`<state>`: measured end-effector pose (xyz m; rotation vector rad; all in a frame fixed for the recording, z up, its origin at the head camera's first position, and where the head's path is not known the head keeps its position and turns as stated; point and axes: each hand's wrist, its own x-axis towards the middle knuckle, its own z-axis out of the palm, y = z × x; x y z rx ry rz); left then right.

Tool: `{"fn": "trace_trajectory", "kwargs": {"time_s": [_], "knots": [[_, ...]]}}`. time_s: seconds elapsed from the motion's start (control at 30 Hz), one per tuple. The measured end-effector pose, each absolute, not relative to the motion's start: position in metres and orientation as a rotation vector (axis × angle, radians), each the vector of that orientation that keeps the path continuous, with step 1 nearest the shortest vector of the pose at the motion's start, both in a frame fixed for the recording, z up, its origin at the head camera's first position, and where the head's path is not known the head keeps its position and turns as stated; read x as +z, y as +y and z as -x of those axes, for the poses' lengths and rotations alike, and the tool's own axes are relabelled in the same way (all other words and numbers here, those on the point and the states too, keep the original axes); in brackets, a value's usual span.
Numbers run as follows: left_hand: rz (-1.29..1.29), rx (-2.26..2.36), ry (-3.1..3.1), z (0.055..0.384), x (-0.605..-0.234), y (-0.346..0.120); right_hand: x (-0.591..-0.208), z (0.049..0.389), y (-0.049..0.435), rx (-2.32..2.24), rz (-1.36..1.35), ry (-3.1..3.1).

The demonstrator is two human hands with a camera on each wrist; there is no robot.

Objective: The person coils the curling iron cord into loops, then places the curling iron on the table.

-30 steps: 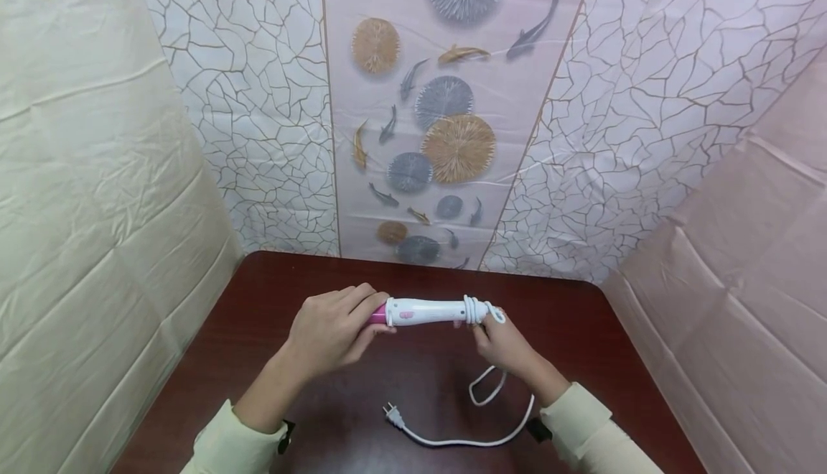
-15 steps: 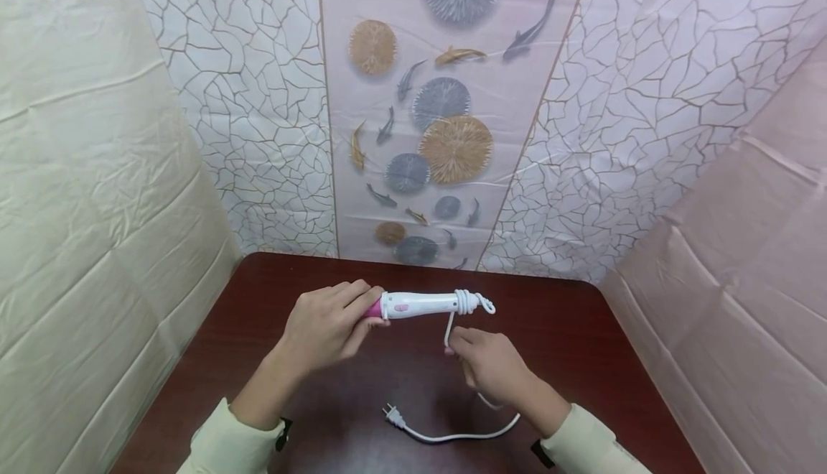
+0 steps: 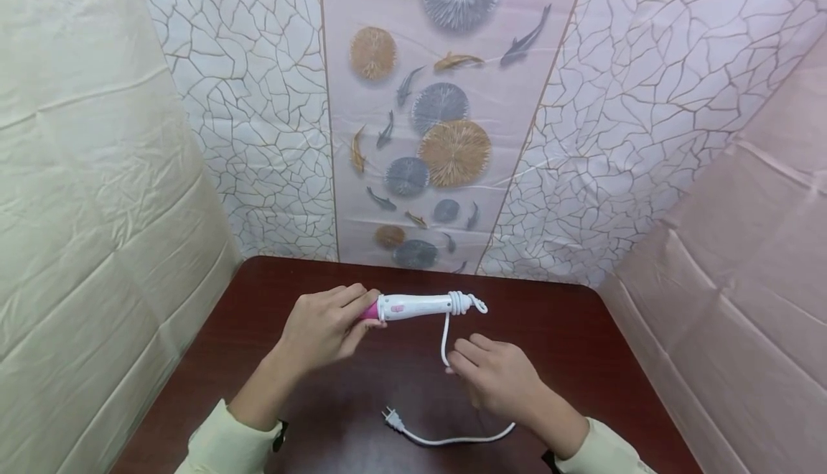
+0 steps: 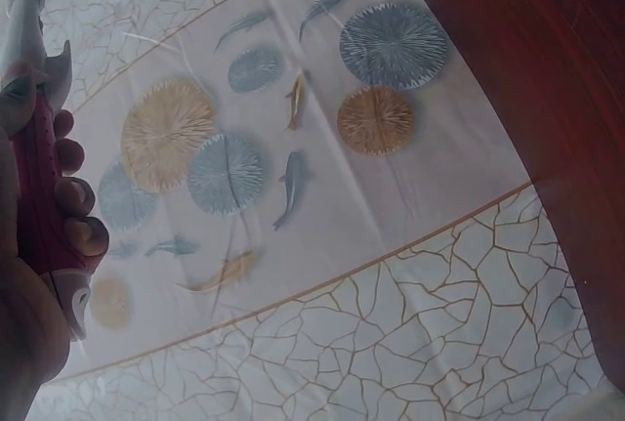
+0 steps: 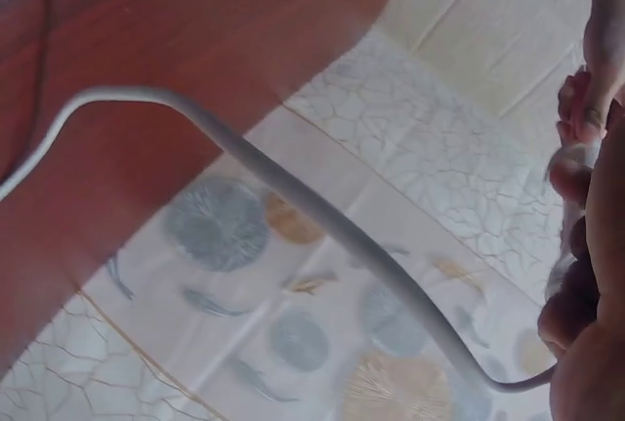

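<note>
A hair iron with a white handle (image 3: 418, 305) and a pink barrel (image 4: 37, 177) is held sideways above the table. My left hand (image 3: 326, 323) grips it by the barrel, fingers curled round, covering most of the pink part in the head view. Several turns of white power cord (image 3: 457, 303) wrap the handle's right end. From these turns a length of cord hangs down to my right hand (image 3: 497, 377), which pinches it below and right of the handle. The cord also arcs across the right wrist view, leading to the curled fingers (image 5: 571, 318).
On the dark red table (image 3: 549, 323), the cord's two-pin plug (image 3: 393, 419) lies toward the front, its cord running right beneath my right hand. A patterned cloth (image 3: 413, 172) hangs behind the table; plain pale cloths flank it.
My right hand has left the handle's end, drawing a length of cord down from the wraps. The hair iron has shifted slightly left in my left hand. The plug stays about where it was.
</note>
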<state>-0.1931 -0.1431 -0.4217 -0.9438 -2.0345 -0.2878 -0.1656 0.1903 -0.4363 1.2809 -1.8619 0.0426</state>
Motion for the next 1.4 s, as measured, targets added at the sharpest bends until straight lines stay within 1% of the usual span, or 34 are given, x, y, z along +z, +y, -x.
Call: {"fn": "trace_trajectory", "kwargs": {"time_s": [0.2, 0.67, 1.13, 1.4], "knots": [[0.940, -0.285, -2.034, 0.192, -0.421, -0.141, -0.414, 0.163, 0.191, 0.036, -1.254, -1.726], [0.967, -0.224, -2.079, 0.192, -0.429, -0.137, -0.373, 0.177, 0.187, 0.025, -1.188, -1.618], [1.010, -0.205, -2.062, 0.186, -0.433, -0.132, -0.377, 0.213, 0.201, 0.036, -1.130, -1.765], [1.041, -0.199, -2.016, 0.183, -0.432, -0.133, -0.384, 0.228, 0.209, 0.122, -1.160, -1.913]]}}
